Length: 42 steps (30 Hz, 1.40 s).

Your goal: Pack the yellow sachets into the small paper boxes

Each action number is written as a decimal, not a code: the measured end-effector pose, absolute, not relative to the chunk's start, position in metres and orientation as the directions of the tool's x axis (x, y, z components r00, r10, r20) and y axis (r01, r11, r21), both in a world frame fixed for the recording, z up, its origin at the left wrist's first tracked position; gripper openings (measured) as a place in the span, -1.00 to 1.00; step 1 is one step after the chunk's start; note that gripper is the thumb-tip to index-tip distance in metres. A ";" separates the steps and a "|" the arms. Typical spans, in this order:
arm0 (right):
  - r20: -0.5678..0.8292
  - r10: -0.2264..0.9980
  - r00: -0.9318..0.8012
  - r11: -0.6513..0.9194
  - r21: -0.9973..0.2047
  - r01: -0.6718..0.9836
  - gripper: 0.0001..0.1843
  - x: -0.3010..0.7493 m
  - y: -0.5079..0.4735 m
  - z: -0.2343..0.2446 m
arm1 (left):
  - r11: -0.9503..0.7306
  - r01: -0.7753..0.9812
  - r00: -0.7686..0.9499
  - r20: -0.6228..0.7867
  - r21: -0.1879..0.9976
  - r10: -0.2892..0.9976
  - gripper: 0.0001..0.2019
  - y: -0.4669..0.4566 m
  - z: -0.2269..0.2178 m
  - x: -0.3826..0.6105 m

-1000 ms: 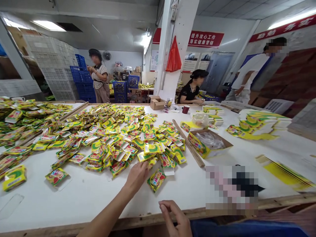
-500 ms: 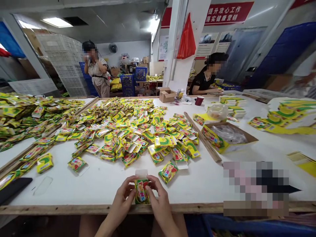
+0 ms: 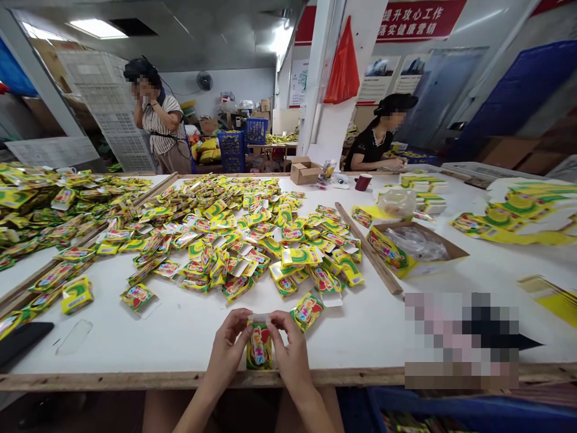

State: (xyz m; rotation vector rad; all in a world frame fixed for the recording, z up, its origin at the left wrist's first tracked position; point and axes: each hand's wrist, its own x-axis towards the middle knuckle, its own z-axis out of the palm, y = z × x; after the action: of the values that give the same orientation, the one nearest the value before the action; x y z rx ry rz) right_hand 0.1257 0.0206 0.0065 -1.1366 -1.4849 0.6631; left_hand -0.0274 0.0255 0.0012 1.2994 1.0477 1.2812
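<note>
Both of my hands hold one small yellow-green candy packet upright at the near edge of the white table. My left hand pinches its left side and top flap. My right hand pinches the right side, fingertips folding the white top flap down. A loose packet lies just beyond my right hand. A wide heap of the same packets covers the middle of the table.
A wooden strip borders the heap on the right, beside an open carton. More packets pile up at the left. A black object lies at the near left. One person sits across the table, another stands behind it.
My hands have shifted slightly and the packet's white top flap, upright half a second ago, is now bent down. A second ago my left hand was reaching into the heap.
</note>
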 end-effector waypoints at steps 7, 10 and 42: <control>0.457 0.890 0.014 0.430 -0.847 0.311 -0.81 0.129 0.008 0.004 | -0.277 0.222 0.067 0.269 0.935 0.961 -0.79 0.010 0.000 -0.028; 0.497 0.865 -0.061 0.486 -0.804 0.342 -0.82 0.131 0.007 0.007 | -0.327 0.253 0.058 0.323 0.911 0.945 -0.78 0.006 0.001 -0.028; 0.533 0.843 0.078 0.458 -0.785 0.418 -0.83 0.157 -0.014 0.021 | -0.435 0.274 0.168 0.403 0.858 0.900 -0.82 0.010 0.013 -0.023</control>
State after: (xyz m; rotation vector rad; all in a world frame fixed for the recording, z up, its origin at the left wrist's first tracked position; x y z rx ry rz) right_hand 0.1572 -0.0141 0.0206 -1.1444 -1.5402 0.4549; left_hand -0.0234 0.0102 0.0131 1.8206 1.1115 1.2789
